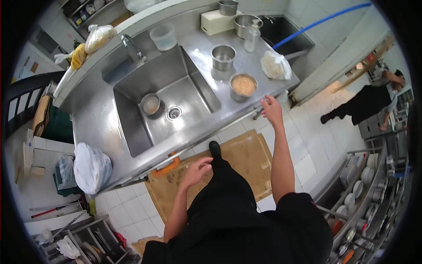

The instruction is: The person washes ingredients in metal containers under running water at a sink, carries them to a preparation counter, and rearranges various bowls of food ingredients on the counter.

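Note:
My right hand [272, 110] is raised just off the counter's front edge, close to a metal pot [240, 93] filled with a pale orange food; its fingers are apart and hold nothing. Lower down, my left hand [197, 171] hangs in front of the sink counter, fingers apart and loosely curved, with nothing in it. Behind the filled pot stands another metal pot [223, 57]. A tied plastic bag [275, 65] lies to the right of both. Inside the steel sink [176, 94], a small metal bowl [150, 104] rests left of the drain.
A faucet [134, 47] and a clear plastic tub [163, 37] stand behind the sink. A pump bottle [252, 37] is at the back right. Cardboard [246, 154] covers the floor below me. Another person [373, 99] is at the far right, beyond shelves of dishes [358, 189].

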The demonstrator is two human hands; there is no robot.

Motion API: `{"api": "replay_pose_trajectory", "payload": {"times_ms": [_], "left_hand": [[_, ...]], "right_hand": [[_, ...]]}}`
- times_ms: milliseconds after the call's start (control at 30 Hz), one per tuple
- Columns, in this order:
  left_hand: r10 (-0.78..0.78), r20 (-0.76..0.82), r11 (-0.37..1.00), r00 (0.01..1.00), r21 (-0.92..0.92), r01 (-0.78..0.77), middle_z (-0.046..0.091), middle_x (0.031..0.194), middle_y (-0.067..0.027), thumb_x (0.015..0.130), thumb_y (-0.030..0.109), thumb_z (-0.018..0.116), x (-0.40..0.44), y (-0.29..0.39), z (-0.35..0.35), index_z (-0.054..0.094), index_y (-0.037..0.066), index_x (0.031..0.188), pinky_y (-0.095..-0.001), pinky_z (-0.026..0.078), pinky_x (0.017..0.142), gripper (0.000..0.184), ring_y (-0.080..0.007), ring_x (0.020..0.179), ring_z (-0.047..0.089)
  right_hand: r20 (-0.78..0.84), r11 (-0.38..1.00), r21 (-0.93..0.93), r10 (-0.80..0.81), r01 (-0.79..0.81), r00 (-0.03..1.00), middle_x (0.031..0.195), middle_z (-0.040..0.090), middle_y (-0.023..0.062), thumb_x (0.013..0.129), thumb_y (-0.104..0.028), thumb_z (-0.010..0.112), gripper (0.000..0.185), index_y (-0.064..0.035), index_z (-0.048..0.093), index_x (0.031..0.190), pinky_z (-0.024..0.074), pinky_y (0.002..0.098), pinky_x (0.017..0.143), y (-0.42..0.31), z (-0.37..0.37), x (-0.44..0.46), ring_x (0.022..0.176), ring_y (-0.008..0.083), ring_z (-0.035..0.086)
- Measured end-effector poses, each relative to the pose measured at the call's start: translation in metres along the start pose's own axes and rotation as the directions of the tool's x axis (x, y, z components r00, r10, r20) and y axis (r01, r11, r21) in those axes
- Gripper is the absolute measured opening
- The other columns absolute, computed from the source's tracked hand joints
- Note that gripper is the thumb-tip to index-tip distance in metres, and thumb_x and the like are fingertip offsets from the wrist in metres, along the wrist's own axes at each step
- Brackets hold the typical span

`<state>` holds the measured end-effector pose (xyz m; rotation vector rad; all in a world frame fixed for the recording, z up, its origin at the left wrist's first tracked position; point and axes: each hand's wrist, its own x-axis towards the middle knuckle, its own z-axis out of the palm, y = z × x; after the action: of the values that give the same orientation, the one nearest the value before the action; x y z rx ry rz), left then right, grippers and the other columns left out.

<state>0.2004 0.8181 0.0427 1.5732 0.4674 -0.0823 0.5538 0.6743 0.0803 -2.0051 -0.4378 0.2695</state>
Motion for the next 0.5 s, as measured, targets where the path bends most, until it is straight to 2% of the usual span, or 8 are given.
{"api": "replay_pose_trajectory", "payload": {"times_ms": [100,200,267,300,367,400,467,500], "left_hand": [[-0.076,-0.241,0.997,0.968,-0.012,0.075,0.063,0.111,-0.0072,0.089,0.02,0.058,0.021,0.01,-0.052,0.06,0.005,0.117,-0.0323,0.045,0.089,0.031,-0.019,0.101,0.058],[-0.16,-0.339,0.986,0.927,-0.089,0.138,0.064,0.108,-0.007,0.089,0.02,0.058,0.036,0.032,-0.099,0.061,0.005,0.115,-0.0318,0.045,0.087,0.03,-0.0181,0.097,0.058],[-0.235,-0.383,0.969,0.893,-0.159,0.187,0.063,0.107,-0.0074,0.088,0.019,0.058,0.054,0.041,-0.125,0.061,0.004,0.113,-0.0317,0.045,0.086,0.029,-0.0165,0.094,0.058],[-0.189,-0.41,0.982,0.892,-0.101,0.162,0.064,0.106,-0.0091,0.088,0.018,0.059,0.068,0.04,-0.144,0.061,0.004,0.114,-0.0326,0.045,0.086,0.03,-0.0176,0.095,0.058],[0.006,-0.492,0.982,0.871,0.166,0.087,0.064,0.106,-0.0127,0.087,0.017,0.06,0.102,0.041,-0.185,0.06,0.003,0.113,-0.034,0.045,0.087,0.029,-0.0218,0.098,0.06],[0.163,-0.518,0.929,0.84,0.367,0.046,0.064,0.107,-0.0145,0.086,0.016,0.061,0.125,0.047,-0.209,0.06,0.003,0.112,-0.0346,0.045,0.088,0.029,-0.0249,0.099,0.06],[0.382,-0.514,0.827,0.768,0.561,-0.036,0.062,0.112,-0.0158,0.082,0.013,0.063,0.172,0.071,-0.265,0.061,0.003,0.111,-0.0379,0.044,0.091,0.03,-0.03,0.105,0.058],[0.537,-0.48,0.657,0.694,0.754,0.013,0.061,0.114,-0.0151,0.08,0.014,0.063,0.197,0.086,-0.293,0.061,0.004,0.11,-0.0381,0.044,0.092,0.032,-0.0303,0.108,0.056]], "right_hand": [[0.174,0.969,0.059,0.227,-0.241,0.958,0.079,0.065,0.0153,0.082,-0.008,0.049,0.035,0.0016,0.059,0.114,0.0505,0.0283,0.044,0.002,0.033,0.078,0.055,0.0203,0.065],[0.233,0.96,0.009,0.269,-0.278,0.935,0.08,0.065,0.0129,0.082,-0.004,0.044,0.038,0.0006,0.056,0.118,0.0493,0.0273,0.044,0.002,0.043,0.104,0.052,0.0194,0.062],[0.234,0.897,0.139,0.382,-0.42,0.894,0.077,0.064,0.0125,0.081,-0.003,0.042,0.039,0.0009,0.057,0.116,0.049,0.0272,0.043,-0.024,0.045,0.099,0.051,0.0195,0.062],[0.254,0.9,0.132,0.376,-0.417,0.891,0.077,0.064,0.0125,0.081,-0.003,0.042,0.039,0.0009,0.057,0.116,0.049,0.0272,0.043,-0.033,0.05,0.096,0.051,0.0195,0.062],[0.037,0.91,0.14,0.39,-0.391,0.92,0.075,0.064,0.0129,0.08,-0.004,0.045,0.029,0.0015,0.059,0.105,0.0487,0.0275,0.042,-0.043,0.062,0.093,0.051,0.0184,0.061],[0.043,0.909,0.139,0.391,-0.393,0.919,0.075,0.064,0.0129,0.08,-0.004,0.045,0.029,0.0015,0.059,0.105,0.0487,0.0275,0.042,-0.041,0.068,0.096,0.051,0.0184,0.061],[-0.085,0.949,-0.087,0.297,-0.304,0.951,0.073,0.063,0.0134,0.079,-0.009,0.052,0.022,0.0019,0.057,0.098,0.0488,0.0286,0.041,-0.032,0.076,0.094,0.05,0.0191,0.061],[-0.106,0.944,-0.086,0.309,-0.318,0.945,0.073,0.063,0.0134,0.079,-0.009,0.052,0.022,0.0019,0.057,0.098,0.0488,0.0286,0.041,-0.035,0.082,0.093,0.05,0.0191,0.061]]}}
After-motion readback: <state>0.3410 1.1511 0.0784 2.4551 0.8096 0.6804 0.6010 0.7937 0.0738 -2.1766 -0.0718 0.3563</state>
